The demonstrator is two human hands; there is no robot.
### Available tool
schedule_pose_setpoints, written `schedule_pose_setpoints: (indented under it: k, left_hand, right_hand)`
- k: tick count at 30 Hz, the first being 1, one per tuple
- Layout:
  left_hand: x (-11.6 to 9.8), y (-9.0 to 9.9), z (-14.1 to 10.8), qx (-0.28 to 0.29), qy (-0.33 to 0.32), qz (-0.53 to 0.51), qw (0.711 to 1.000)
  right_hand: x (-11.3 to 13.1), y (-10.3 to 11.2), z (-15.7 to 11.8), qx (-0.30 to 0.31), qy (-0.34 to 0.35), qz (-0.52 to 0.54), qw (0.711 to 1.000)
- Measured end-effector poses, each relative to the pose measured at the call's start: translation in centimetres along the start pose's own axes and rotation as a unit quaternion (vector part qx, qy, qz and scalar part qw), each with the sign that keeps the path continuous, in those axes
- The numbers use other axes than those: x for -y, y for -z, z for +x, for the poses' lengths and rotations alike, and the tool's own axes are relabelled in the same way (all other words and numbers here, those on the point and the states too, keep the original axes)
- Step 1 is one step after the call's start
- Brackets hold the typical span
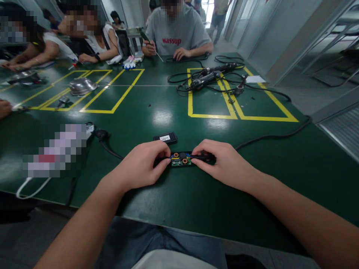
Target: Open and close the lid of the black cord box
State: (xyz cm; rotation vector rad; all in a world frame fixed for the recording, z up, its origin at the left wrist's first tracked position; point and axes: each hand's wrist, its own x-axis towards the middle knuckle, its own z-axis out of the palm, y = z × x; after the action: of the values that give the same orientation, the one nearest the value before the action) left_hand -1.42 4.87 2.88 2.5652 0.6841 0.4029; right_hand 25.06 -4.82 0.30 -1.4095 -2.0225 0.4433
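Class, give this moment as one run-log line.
Left hand: pinched at open case's left end | Right hand: pinched at right end | Circuit board: exposed | Labelled cover: on table beyond case

you face a person (179, 31) across the table (157, 203), with a bowl (82, 86) and gloves (129, 63) leftward and black tools (206, 79) rightward.

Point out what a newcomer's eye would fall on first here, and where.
Probably the open black case with its exposed circuit board, on the near part of the green table between the person's left grip and right grip. Next might come the bright yellow tape outlining areas farther back, left and right. The red shirt lettering at top centre, across the table, also stands out.
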Motion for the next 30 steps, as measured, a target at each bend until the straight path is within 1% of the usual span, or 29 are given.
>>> schedule_pose_setpoints:
  k: [4, 7, 11, 18, 22, 24, 26, 28, 30]
  left_hand:
    - [-0.2, 0.2, 0.0, -0.022, -0.009, -0.027, 0.999]
    - [0.0, 0.3, 0.0, -0.015, 0.001, -0.031, 0.999]
    - [0.2, 0.1, 0.1, -0.004, 0.004, -0.031, 1.0]
    - [0.4, 0.0, 0.2, -0.009, -0.029, 0.008, 1.0]
    - [0.4, 0.0, 0.2, -0.017, -0.057, 0.038, 0.998]
    - [0.3, -0.1, 0.2, -0.031, -0.07, 0.049, 0.996]
    - [0.3, -0.4, 0.4, -0.059, -0.067, 0.062, 0.994]
    - [0.5, -0.7, 0.7, -0.101, -0.041, 0.073, 0.991]
    - [1.0, -1.2, 1.0, -0.142, 0.003, 0.074, 0.987]
  right_hand:
    - [0.1, 0.3, 0.1, -0.002, 0.002, 0.019, 1.0]
    - [0.0, 0.4, 0.1, 0.003, -0.001, 0.026, 1.0]
    - [-0.3, 0.5, 0.1, 0.005, 0.014, 0.028, 1.0]
    - [-0.7, 0.5, 0.2, 0.02, 0.0, -0.005, 1.0]
    - [-0.2, 0.5, 0.1, 0.025, 0.022, -0.054, 0.998]
    - [0.1, 0.4, 0.0, 0.023, 0.043, -0.096, 0.994]
    - [0.1, 0.3, 0.0, 0.019, 0.057, -0.123, 0.991]
    - [-0.1, 0.2, -0.1, 0.01, 0.062, -0.121, 0.991]
    - [-0.4, 0.1, -0.1, 0.0, 0.063, -0.101, 0.993]
